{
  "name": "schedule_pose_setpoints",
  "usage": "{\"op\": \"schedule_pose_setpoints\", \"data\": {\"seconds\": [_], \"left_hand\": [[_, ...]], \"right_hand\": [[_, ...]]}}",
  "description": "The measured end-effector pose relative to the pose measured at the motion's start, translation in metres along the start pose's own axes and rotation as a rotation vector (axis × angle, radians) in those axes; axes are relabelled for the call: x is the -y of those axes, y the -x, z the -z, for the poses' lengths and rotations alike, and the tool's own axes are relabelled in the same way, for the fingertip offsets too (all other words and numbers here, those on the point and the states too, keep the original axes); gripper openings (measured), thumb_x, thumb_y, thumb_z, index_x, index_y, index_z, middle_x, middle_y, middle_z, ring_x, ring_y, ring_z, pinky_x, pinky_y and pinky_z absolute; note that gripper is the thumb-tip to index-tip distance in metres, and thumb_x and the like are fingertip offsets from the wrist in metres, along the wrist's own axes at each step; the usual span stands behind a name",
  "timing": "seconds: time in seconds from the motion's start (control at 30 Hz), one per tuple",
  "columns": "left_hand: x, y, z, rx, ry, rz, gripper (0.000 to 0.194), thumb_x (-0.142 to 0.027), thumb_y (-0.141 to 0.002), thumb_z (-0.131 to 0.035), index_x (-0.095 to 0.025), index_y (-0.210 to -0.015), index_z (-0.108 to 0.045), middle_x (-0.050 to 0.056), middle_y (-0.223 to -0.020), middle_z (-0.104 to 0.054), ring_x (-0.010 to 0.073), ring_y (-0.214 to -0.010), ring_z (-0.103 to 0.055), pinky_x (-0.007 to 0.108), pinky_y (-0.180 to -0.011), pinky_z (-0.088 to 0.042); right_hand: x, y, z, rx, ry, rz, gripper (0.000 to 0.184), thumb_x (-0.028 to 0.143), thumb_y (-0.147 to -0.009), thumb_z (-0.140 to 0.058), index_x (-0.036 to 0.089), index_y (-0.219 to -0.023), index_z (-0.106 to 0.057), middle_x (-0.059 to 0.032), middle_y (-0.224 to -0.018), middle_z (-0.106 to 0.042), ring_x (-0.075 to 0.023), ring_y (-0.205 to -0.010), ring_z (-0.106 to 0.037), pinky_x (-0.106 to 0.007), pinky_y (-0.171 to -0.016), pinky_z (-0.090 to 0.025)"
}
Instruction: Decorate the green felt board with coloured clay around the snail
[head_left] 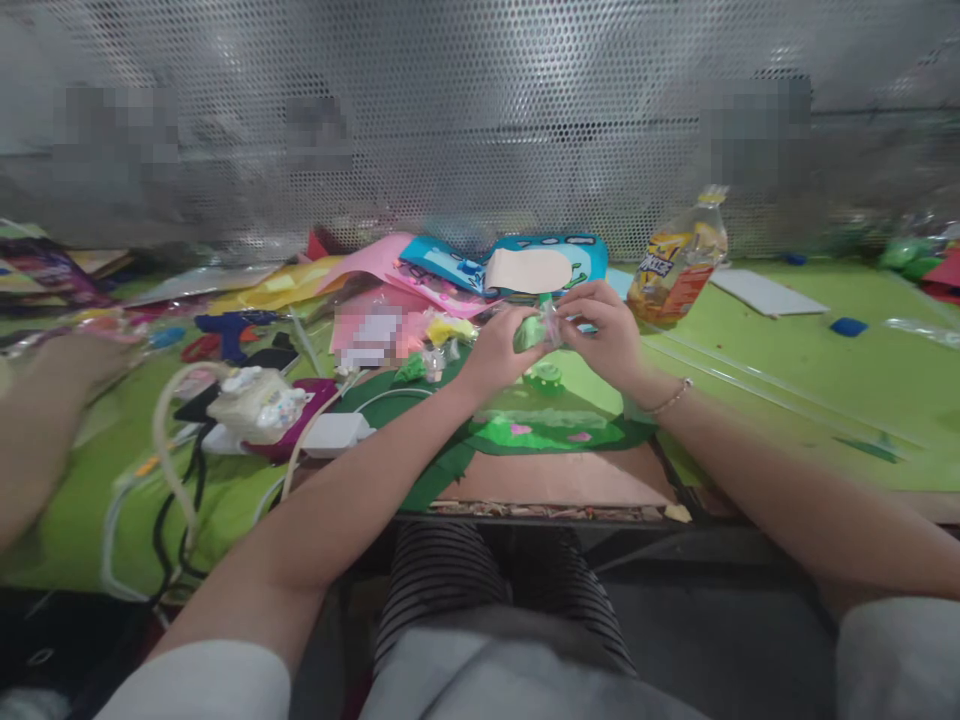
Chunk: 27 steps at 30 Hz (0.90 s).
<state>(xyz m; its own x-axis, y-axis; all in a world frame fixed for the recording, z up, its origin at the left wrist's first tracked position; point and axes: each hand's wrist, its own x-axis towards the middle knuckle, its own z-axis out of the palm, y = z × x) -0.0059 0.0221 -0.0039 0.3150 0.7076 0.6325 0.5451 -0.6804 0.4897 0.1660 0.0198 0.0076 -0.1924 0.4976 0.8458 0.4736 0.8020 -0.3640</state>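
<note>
Both my hands meet above the middle of the table. My left hand (499, 350) and my right hand (604, 330) are closed together on a small green piece in a clear wrapper (536, 328). A bracelet sits on my right wrist. Below the hands lies a green felt scene (555, 425) with small pink shapes, resting on a brown board (555, 478).
A tilted plastic bottle (679, 262) stands right of my hands. Pink and blue packets (450, 268), a blue glue gun (229, 328), a white charger (336, 433) and cables crowd the left. Another person's arm (45, 400) reaches in at the far left. A perforated metal screen (480, 110) backs the table.
</note>
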Motion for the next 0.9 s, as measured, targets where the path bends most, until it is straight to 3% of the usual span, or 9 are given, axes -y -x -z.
{"op": "schedule_pose_setpoints", "data": {"seconds": [0.13, 0.23, 0.3, 0.43, 0.6, 0.9], "left_hand": [[0.001, 0.001, 0.001, -0.010, 0.017, 0.165, 0.029, -0.027, -0.078, -0.063, -0.019, -0.104, -0.053, 0.006, -0.102, -0.064, 0.0215, -0.095, -0.059, 0.031, -0.082, -0.044], [-0.001, 0.002, 0.003, 0.026, 0.039, 0.266, 0.018, -0.028, -0.083, -0.053, -0.019, -0.099, -0.053, 0.002, -0.088, -0.065, 0.0199, -0.085, -0.060, 0.029, -0.073, -0.044], [-0.004, 0.003, 0.004, 0.066, 0.056, 0.304, 0.015, -0.030, -0.083, -0.050, -0.019, -0.093, -0.055, 0.001, -0.080, -0.063, 0.0193, -0.080, -0.060, 0.027, -0.071, -0.044], [-0.008, 0.005, 0.003, 0.124, 0.090, 0.343, 0.018, -0.034, -0.080, -0.055, -0.018, -0.088, -0.057, 0.001, -0.077, -0.063, 0.0194, -0.081, -0.059, 0.026, -0.072, -0.042], [-0.006, 0.004, 0.000, 0.148, 0.136, 0.387, 0.019, -0.038, -0.080, -0.053, -0.019, -0.080, -0.054, 0.001, -0.073, -0.062, 0.0191, -0.075, -0.059, 0.027, -0.068, -0.042], [-0.005, 0.001, 0.000, 0.144, 0.157, 0.420, 0.024, -0.038, -0.077, -0.056, -0.020, -0.065, -0.044, -0.002, -0.066, -0.049, 0.0175, -0.071, -0.051, 0.028, -0.067, -0.038]], "right_hand": [[0.000, -0.005, 0.004, 0.018, -0.099, -0.251, 0.007, 0.023, -0.080, -0.058, 0.018, -0.078, -0.063, -0.0059, -0.087, -0.063, -0.0171, -0.079, -0.063, -0.030, -0.067, -0.054], [-0.010, -0.006, 0.005, 0.208, -0.144, -0.536, 0.010, 0.025, -0.083, -0.056, 0.018, -0.081, -0.062, -0.0042, -0.080, -0.067, -0.0158, -0.074, -0.065, -0.030, -0.069, -0.055], [-0.017, -0.004, 0.005, 0.325, -0.126, -0.640, 0.011, 0.025, -0.083, -0.057, 0.017, -0.078, -0.063, -0.0037, -0.076, -0.068, -0.0153, -0.071, -0.066, -0.028, -0.065, -0.056], [-0.023, 0.001, 0.004, 0.435, -0.036, -0.678, 0.007, 0.018, -0.076, -0.064, 0.015, -0.069, -0.064, -0.0043, -0.071, -0.068, -0.0150, -0.063, -0.064, -0.025, -0.053, -0.054], [-0.015, 0.003, 0.003, 0.466, 0.046, -0.677, 0.004, 0.016, -0.079, -0.059, 0.016, -0.076, -0.062, -0.0059, -0.076, -0.067, -0.0165, -0.063, -0.065, -0.023, -0.047, -0.052], [-0.012, 0.004, 0.001, 0.525, 0.032, -0.652, 0.008, 0.016, -0.081, -0.055, 0.018, -0.074, -0.059, -0.0049, -0.079, -0.067, -0.0170, -0.062, -0.068, -0.021, -0.045, -0.053]]}}
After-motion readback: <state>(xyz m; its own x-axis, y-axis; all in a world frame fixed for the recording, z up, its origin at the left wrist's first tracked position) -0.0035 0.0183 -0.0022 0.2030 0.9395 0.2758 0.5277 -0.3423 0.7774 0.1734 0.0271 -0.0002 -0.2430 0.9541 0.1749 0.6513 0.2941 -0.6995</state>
